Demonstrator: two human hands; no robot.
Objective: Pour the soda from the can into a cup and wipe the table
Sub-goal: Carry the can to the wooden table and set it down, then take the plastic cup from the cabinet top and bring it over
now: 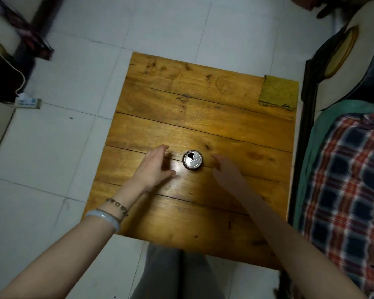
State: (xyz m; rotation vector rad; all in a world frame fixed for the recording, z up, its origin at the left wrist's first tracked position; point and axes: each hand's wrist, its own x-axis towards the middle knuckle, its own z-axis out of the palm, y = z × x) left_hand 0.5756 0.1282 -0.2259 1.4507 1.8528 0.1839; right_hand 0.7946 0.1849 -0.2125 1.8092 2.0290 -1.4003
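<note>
Grey trouser legs show nearest, below the near edge of the wooden counter (203, 117). Both forearms reach over it: the left hand (154, 167) is released, fingers spread and grasping nothing, just left of the can (192, 160); the right hand (224, 169), blurred, looks loose and empty just right of it. That can stands upright near the counter's middle, already opened, its mouth a dark hole in the shiny lid. It should be stiff but thin-walled, smooth and perhaps slippery; I judge the side wall, gripped gently around the middle, the best hold. Its weight cannot be told. No label is readable from above. Farther off, a yellow cloth (279, 92) lies at the far right corner; no cup is visible
</note>
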